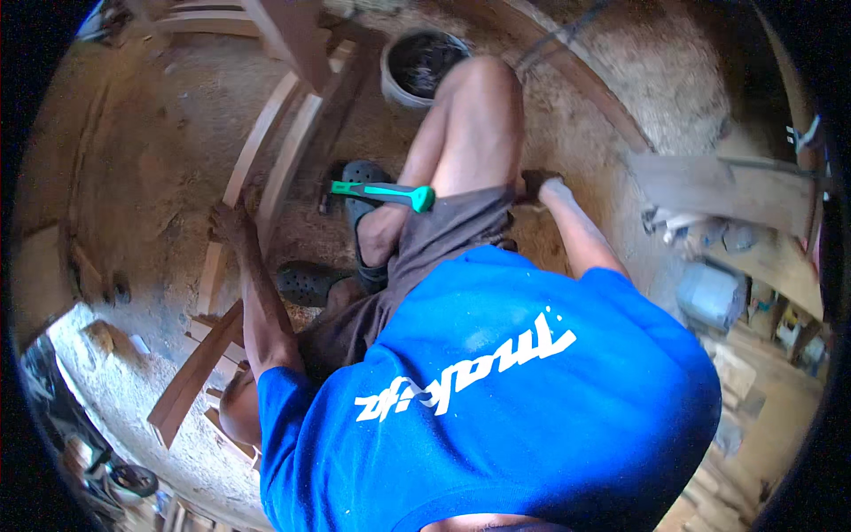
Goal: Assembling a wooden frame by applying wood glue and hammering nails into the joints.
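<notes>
Where the person crouches, the ground is bare earth covered with sawdust (160, 142), in a rough workshop with timber lying around. A green-handled hammer (383, 192) lies across the person's lap, near the raised knee; its long axis runs almost level across the picture, the grip end pointing to the person's right, and the head end, I think, to the left beside a dark clog (365, 177). The left hand (229, 222) rests flat, fingers down, on a curved wooden plank (266, 151), one of several pale strips lying side by side. The right hand (539, 186) is down on the ground; whether it grips something I cannot tell. A round bucket (424, 64) stands ahead. At the right, a grey cylindrical container (712, 295) sits near small coloured boxes (787, 326).
</notes>
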Demonstrator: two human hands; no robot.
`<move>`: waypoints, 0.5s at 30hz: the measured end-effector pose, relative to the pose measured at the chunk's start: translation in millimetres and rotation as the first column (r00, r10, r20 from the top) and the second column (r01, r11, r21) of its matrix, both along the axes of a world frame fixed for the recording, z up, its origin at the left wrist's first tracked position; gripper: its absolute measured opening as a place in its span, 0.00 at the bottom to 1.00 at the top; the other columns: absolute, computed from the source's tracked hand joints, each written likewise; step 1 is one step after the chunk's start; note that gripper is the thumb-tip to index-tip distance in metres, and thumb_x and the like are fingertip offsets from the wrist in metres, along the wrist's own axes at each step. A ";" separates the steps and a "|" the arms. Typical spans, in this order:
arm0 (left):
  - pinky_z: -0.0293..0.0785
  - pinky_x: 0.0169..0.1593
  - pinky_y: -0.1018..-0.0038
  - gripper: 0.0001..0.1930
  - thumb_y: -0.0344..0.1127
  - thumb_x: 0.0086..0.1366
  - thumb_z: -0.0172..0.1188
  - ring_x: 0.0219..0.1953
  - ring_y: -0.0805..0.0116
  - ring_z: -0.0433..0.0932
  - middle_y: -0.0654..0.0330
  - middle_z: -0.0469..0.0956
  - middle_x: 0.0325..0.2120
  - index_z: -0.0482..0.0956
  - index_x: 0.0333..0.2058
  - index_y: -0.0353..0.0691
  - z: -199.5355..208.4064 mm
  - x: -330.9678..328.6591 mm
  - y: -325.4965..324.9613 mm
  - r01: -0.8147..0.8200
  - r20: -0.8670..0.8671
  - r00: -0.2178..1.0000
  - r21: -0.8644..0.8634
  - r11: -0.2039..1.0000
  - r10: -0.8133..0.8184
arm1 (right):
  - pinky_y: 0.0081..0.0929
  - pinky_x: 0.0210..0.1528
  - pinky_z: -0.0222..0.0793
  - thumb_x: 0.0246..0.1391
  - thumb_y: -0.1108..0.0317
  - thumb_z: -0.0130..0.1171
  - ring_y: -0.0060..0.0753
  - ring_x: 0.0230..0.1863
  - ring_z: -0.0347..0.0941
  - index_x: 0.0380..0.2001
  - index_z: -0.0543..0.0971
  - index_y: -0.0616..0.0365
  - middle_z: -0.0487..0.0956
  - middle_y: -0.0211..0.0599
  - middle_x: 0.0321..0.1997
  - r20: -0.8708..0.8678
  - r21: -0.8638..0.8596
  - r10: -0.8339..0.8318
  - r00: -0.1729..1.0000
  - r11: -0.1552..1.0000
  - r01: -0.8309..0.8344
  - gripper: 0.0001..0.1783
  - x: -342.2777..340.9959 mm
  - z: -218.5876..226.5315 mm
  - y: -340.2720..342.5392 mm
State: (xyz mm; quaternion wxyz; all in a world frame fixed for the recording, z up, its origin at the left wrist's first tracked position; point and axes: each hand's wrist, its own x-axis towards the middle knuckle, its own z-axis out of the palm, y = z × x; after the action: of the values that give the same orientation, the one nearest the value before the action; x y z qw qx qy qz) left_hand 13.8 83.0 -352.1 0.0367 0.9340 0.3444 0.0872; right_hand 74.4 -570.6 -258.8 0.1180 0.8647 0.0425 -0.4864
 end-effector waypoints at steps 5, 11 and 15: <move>0.54 0.62 0.47 0.35 0.68 0.66 0.49 0.60 0.55 0.68 0.55 0.73 0.56 0.75 0.55 0.42 63.9 12.5 13.9 -0.099 -0.059 0.992 0.141 0.985 0.108 | 0.44 0.61 0.70 0.44 0.44 0.70 0.51 0.62 0.72 0.57 0.76 0.53 0.75 0.50 0.61 -0.015 0.026 -0.013 1.000 1.000 0.013 0.39 2.8 -10.0 -8.0; 0.64 0.54 0.46 0.34 0.64 0.65 0.54 0.53 0.45 0.72 0.47 0.76 0.48 0.76 0.51 0.36 92.3 21.0 25.5 -0.018 0.264 0.958 0.452 0.892 -0.115 | 0.46 0.54 0.73 0.49 0.43 0.66 0.52 0.55 0.77 0.49 0.81 0.56 0.81 0.49 0.52 -0.041 -0.194 0.213 0.976 0.957 -0.217 0.32 -7.4 -50.6 -56.4; 0.68 0.52 0.49 0.36 0.67 0.64 0.54 0.48 0.41 0.74 0.45 0.77 0.42 0.77 0.47 0.33 119.1 33.8 30.1 -0.112 0.217 0.975 0.283 0.953 0.050 | 0.44 0.52 0.75 0.47 0.46 0.66 0.51 0.54 0.78 0.51 0.79 0.52 0.81 0.47 0.53 0.113 -0.112 0.154 0.982 0.984 -0.141 0.31 -19.4 -61.7 -80.3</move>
State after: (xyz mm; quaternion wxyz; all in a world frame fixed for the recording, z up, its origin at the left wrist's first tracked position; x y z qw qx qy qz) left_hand 47.6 113.0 -233.0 -0.0703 0.8998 0.3602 0.2358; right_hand 54.9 -650.8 -320.5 0.2006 0.8799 0.0740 -0.4244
